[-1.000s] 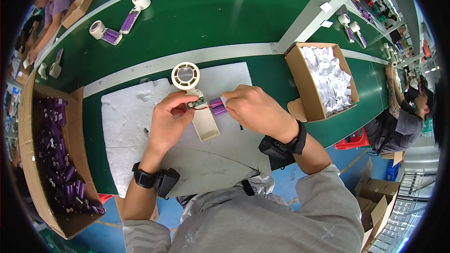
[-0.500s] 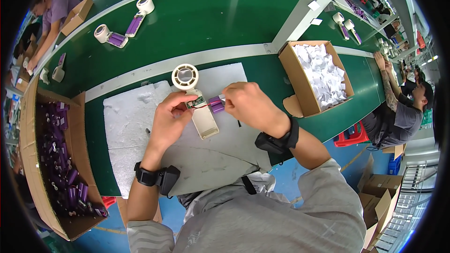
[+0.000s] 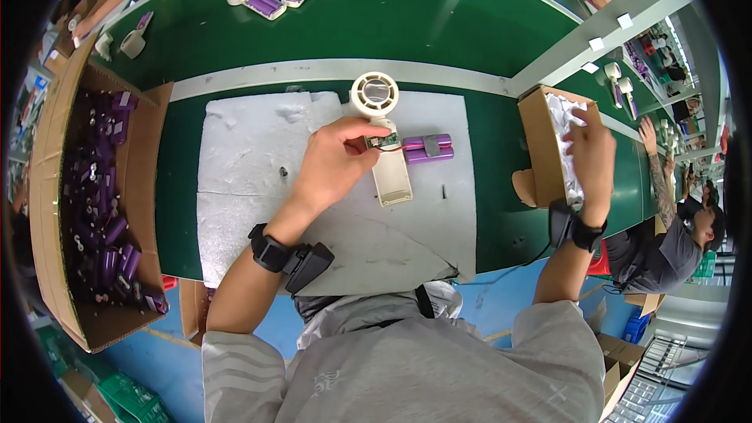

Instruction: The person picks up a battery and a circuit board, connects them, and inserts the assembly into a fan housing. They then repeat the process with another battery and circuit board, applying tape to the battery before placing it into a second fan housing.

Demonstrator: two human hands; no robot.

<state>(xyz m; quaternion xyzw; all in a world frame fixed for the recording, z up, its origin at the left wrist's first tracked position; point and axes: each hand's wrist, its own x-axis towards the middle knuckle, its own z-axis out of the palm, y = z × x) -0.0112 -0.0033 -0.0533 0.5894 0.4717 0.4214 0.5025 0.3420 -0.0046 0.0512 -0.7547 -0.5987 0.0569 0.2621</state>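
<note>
My left hand pinches a cream handheld fan by the green circuit board in its opened handle. The fan lies on a white foam sheet, its round head pointing away from me. Thin red and black wires run from the board to a purple two-cell battery pack with a dark grey patch across it, lying right of the handle. My right hand is over a cardboard box of crumpled white paper pieces, its fingers apart and slightly bent. I see nothing held in it.
A large carton of purple battery packs stands at my left. Opened fans lie across the green bench beyond a metal rail. A slanted metal post rises behind the paper box. A person in dark clothes sits at the right.
My right hand has left the battery pack and moved right to the paper box. The battery pack now lies beside the handle, its grey patch showing. My left hand stays on the fan.
</note>
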